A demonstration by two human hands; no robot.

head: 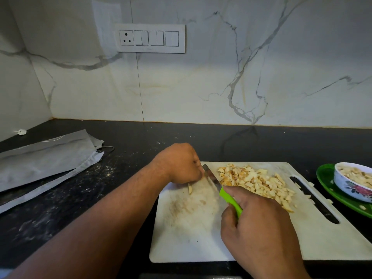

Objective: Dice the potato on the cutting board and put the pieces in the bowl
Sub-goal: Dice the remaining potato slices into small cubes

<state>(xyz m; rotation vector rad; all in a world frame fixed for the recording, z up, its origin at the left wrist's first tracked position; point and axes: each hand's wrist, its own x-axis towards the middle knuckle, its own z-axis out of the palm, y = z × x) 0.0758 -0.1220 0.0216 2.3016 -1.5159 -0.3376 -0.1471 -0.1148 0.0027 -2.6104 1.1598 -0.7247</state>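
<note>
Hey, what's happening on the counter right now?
A person is dicing potato on a white cutting board. The right hand grips a green-handled knife, its blade down on the board, while the left hand holds a small remaining potato piece beside the blade. A heap of diced pieces lies on the board right of the knife. A floral bowl on a green plate already holds some pieces.

Bowl (pixel 352 183) and green plate (pixel 330 186) cut by right edge; left hand (pixel 179 164) fingertips hidden underneath.
</note>
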